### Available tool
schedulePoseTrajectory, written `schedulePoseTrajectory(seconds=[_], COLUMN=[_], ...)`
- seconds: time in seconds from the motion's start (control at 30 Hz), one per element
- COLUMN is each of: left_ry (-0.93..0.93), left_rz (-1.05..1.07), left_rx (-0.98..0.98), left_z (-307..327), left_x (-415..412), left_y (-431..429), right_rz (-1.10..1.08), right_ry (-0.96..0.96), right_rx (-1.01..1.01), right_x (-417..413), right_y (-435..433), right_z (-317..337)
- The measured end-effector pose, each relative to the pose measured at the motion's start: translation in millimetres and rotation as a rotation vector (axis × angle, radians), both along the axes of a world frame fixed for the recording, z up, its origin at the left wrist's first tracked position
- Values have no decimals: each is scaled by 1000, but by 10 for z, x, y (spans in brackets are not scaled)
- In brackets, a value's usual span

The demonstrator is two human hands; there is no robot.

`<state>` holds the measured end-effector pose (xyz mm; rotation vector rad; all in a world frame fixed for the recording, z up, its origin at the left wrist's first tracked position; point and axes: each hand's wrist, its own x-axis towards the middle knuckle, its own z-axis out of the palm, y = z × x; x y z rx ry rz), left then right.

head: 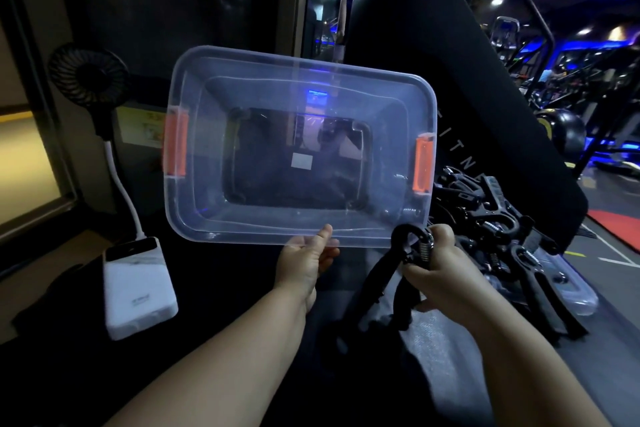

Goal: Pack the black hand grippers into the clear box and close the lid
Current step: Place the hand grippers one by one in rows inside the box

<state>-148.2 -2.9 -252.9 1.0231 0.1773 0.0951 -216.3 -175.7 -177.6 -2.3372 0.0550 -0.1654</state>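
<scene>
Fingers of our left hand (304,263) pinched the near rim of the clear box (298,149), which was tipped with its opening toward us. Our right hand (440,267) curled around one black gripper (388,270) just below that rim. More grippers (485,215) lay piled right of those fingers.

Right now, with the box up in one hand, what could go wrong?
1. The left hand pinches only the near rim of the tipped-up clear box; it could slip.
2. Its opening faces the person, so the hand gripper in the right hand might slide back out.
3. What looks like the clear lid lies under the pile of hand grippers, so closing may stall.
</scene>
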Motion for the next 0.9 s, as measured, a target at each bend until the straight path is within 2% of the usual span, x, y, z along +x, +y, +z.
schedulePoseTrajectory(seconds=[0.23, 0.53, 0.7, 0.9], left_ry=[2, 6, 3, 24], left_rz=[-7, -20, -25, -14], left_rx=[10, -9, -36, -51], left_z=[-20, -23, -47, -71], left_x=[13, 20, 34, 72], left_y=[7, 15, 30, 31], right_rz=[18, -27, -51, -105], right_ry=[8, -292, -357, -369], right_rx=[-67, 58, 46, -65], right_x=[0, 52, 299, 868], right_y=[-54, 36, 144, 313], right_z=[-38, 117, 324, 382])
